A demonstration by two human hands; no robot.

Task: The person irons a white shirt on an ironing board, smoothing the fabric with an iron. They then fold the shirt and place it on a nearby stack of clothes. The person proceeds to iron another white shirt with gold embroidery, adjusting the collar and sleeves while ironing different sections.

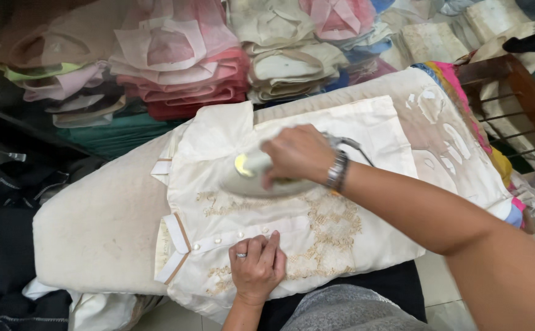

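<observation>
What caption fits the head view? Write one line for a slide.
Right hand presses an iron on a cream embroidered shirt while the left hand flattens its button placket on the padded board.

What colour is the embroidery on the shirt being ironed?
Tan-gold, on a cream shirt; embroidery shows best in the head view.

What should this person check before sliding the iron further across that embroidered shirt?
1. Right hand grips the iron firmly: ok.
2. Left hand pins the cream shirt flat, fingers near the button placket: ok.
3. Left hand apart from the iron: ok.
4. Iron cord free of the shirt: cannot tell.
5. Shirt lies on the padded ironing board: ok.
6. Iron heat suited to the embroidery: cannot tell.
</observation>
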